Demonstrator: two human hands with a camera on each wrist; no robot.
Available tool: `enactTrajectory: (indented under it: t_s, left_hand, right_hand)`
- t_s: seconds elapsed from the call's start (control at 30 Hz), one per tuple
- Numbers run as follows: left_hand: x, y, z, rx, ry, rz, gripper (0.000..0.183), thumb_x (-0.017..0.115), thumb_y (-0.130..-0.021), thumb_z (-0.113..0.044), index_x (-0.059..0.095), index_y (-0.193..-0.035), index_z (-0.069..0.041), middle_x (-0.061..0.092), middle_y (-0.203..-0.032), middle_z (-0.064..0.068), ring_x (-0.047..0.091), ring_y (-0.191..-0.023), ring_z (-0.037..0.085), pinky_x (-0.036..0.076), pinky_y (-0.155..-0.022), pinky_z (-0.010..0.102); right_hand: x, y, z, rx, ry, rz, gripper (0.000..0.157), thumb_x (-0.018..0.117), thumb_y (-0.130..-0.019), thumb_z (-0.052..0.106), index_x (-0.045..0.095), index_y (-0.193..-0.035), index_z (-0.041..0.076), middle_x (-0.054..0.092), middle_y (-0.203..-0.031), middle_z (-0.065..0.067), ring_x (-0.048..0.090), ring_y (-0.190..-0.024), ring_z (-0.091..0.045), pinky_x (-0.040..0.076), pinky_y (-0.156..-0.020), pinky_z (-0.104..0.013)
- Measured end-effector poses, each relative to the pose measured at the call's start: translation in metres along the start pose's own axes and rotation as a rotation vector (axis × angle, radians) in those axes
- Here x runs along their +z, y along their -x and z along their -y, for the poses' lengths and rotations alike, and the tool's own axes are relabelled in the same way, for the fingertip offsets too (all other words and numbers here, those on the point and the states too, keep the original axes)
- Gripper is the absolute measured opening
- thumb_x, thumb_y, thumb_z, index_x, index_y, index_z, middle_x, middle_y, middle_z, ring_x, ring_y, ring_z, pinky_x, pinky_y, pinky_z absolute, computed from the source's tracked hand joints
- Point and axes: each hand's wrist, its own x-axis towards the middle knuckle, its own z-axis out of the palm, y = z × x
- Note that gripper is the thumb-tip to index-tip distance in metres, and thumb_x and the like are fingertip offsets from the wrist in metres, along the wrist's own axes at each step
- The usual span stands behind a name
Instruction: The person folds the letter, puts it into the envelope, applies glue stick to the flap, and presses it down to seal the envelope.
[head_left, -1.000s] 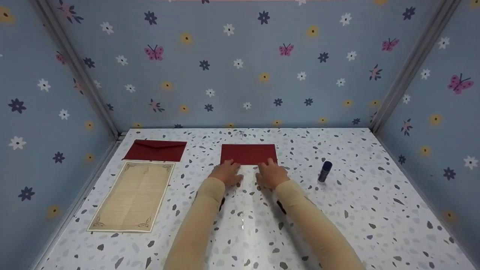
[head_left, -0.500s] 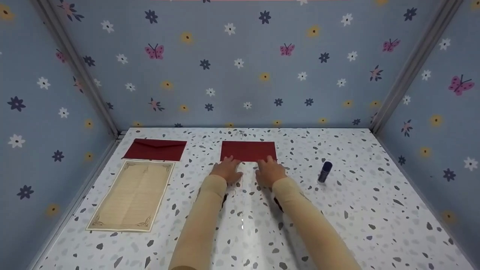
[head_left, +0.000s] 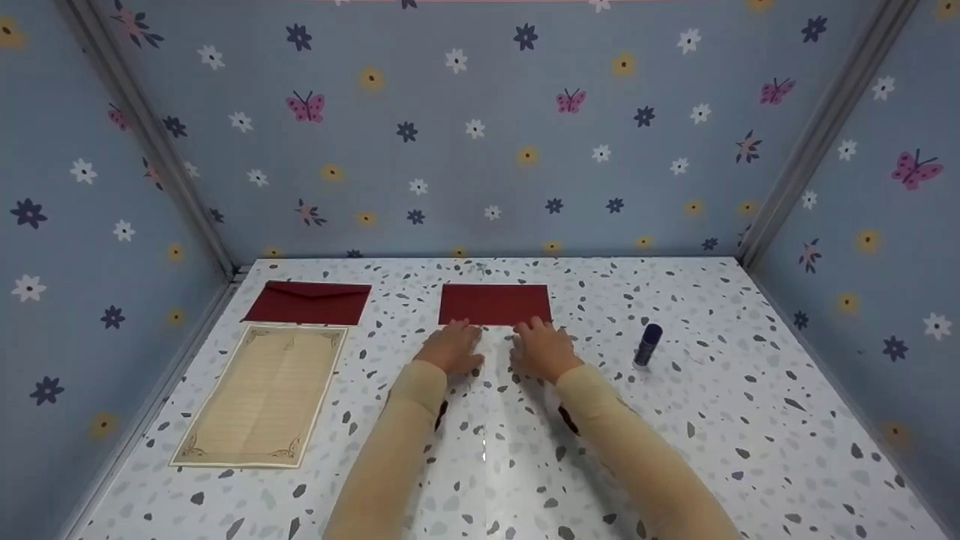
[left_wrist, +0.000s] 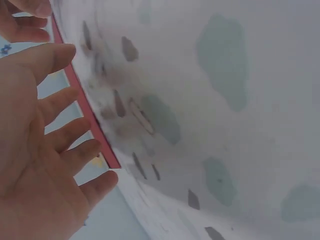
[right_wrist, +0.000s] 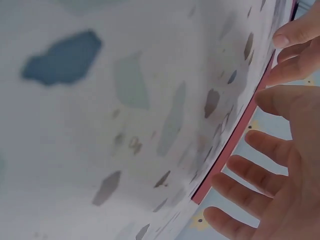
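A red envelope [head_left: 495, 304] lies flat at the back middle of the speckled table. My left hand [head_left: 450, 348] is at its near left corner, fingers spread and pointing forward. Beside the near right corner is my right hand [head_left: 544, 349], fingers likewise extended. In the left wrist view the left hand's fingertips [left_wrist: 94, 148] stand close to the envelope's red edge [left_wrist: 89, 107]. The right wrist view has the right hand's fingers [right_wrist: 250, 172] near the same edge [right_wrist: 235, 135]. Whether the fingertips touch the envelope cannot be told. Neither hand grips anything.
Another red envelope [head_left: 309, 303], flap side up, lies at the back left. A cream bordered sheet of paper [head_left: 262, 396] lies just in front of it. A dark blue glue stick [head_left: 648, 345] stands to the right. Flower-patterned panels [head_left: 480, 135] enclose the table at the back and sides.
Both hands have shifted very slightly at the front edge of the middle envelope, along with small head camera movement. The other envelope, paper and glue stick stay where they were.
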Motion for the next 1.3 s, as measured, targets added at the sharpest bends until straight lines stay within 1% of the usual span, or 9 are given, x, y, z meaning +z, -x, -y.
enactTrajectory:
  t_s: [0.1,0.23,0.33,0.47,0.67,0.87,0.97,1.07,1.3]
  left_hand:
    - [-0.001,0.013,-0.003,0.019,-0.007,0.002,0.058,0.061,-0.1,-0.035,0.045,-0.152,-0.013,0.035,-0.159,0.011,0.029,-0.146,0.032,0.024,-0.117,0.052]
    - [0.001,0.029,-0.005,0.048,-0.023,0.018,0.055,0.06,-0.101,-0.033,0.048,-0.149,-0.012,0.04,-0.156,0.011,0.034,-0.144,0.031,0.027,-0.116,0.051]
    - [0.004,0.04,-0.003,0.086,-0.051,0.006,0.052,0.061,-0.1,-0.032,0.051,-0.146,-0.01,0.045,-0.152,0.011,0.039,-0.141,0.03,0.03,-0.115,0.047]
    - [0.008,0.058,0.0,0.151,-0.094,-0.033,0.046,0.065,-0.099,-0.031,0.059,-0.139,-0.009,0.052,-0.145,0.011,0.046,-0.136,0.03,0.035,-0.113,0.046]
    - [0.011,0.083,0.005,0.196,-0.105,-0.055,0.047,0.066,-0.097,-0.03,0.059,-0.14,-0.01,0.053,-0.144,0.013,0.046,-0.135,0.032,0.036,-0.112,0.049]
    - [0.007,0.096,0.011,0.204,-0.099,-0.037,0.047,0.063,-0.099,-0.03,0.057,-0.141,-0.01,0.05,-0.146,0.013,0.044,-0.137,0.032,0.033,-0.114,0.047]
    - [0.002,0.098,0.019,0.182,-0.085,-0.046,0.046,0.063,-0.1,-0.029,0.057,-0.142,-0.011,0.049,-0.148,0.013,0.042,-0.139,0.033,0.032,-0.114,0.049]
    - [-0.002,0.101,0.031,0.149,-0.06,-0.08,0.045,0.064,-0.099,-0.028,0.058,-0.14,-0.011,0.049,-0.147,0.013,0.042,-0.138,0.033,0.032,-0.114,0.051]
    - [-0.011,0.114,0.072,0.095,-0.008,-0.16,0.042,0.066,-0.098,-0.023,0.061,-0.135,-0.005,0.053,-0.142,0.019,0.047,-0.134,0.037,0.036,-0.11,0.055]
  right_hand:
    - [0.002,0.009,-0.002,-0.048,-0.014,-0.035,0.039,0.062,-0.099,0.031,0.059,-0.13,0.008,0.058,-0.112,-0.011,0.06,-0.102,-0.031,0.051,-0.087,-0.05]
    - [0.002,0.022,-0.003,-0.077,-0.015,-0.049,0.04,0.063,-0.098,0.033,0.06,-0.13,0.009,0.06,-0.117,-0.012,0.061,-0.106,-0.031,0.05,-0.091,-0.051]
    - [0.001,0.034,-0.006,-0.104,-0.016,-0.069,0.042,0.064,-0.098,0.035,0.06,-0.13,0.01,0.061,-0.119,-0.012,0.06,-0.109,-0.031,0.05,-0.091,-0.05]
    - [0.0,0.051,-0.01,-0.158,-0.017,-0.109,0.041,0.066,-0.097,0.035,0.061,-0.128,0.009,0.062,-0.116,-0.012,0.062,-0.103,-0.03,0.053,-0.084,-0.049]
    - [-0.003,0.069,-0.013,-0.233,-0.067,-0.141,0.039,0.066,-0.097,0.032,0.062,-0.128,0.009,0.063,-0.108,-0.008,0.061,-0.096,-0.027,0.052,-0.082,-0.047]
    - [-0.002,0.077,-0.007,-0.268,-0.09,-0.149,0.038,0.066,-0.097,0.032,0.062,-0.127,0.009,0.063,-0.112,-0.01,0.062,-0.101,-0.031,0.052,-0.084,-0.05]
    - [-0.001,0.076,0.001,-0.294,-0.073,-0.16,0.037,0.066,-0.097,0.032,0.063,-0.126,0.009,0.064,-0.112,-0.009,0.063,-0.1,-0.029,0.052,-0.084,-0.049]
    - [-0.001,0.076,0.01,-0.324,-0.065,-0.165,0.036,0.066,-0.097,0.032,0.064,-0.126,0.01,0.064,-0.111,-0.007,0.063,-0.1,-0.027,0.053,-0.085,-0.048]
    - [0.0,0.075,0.036,-0.343,-0.068,-0.1,0.039,0.064,-0.098,0.034,0.062,-0.131,0.013,0.063,-0.118,-0.005,0.062,-0.108,-0.023,0.05,-0.093,-0.047]
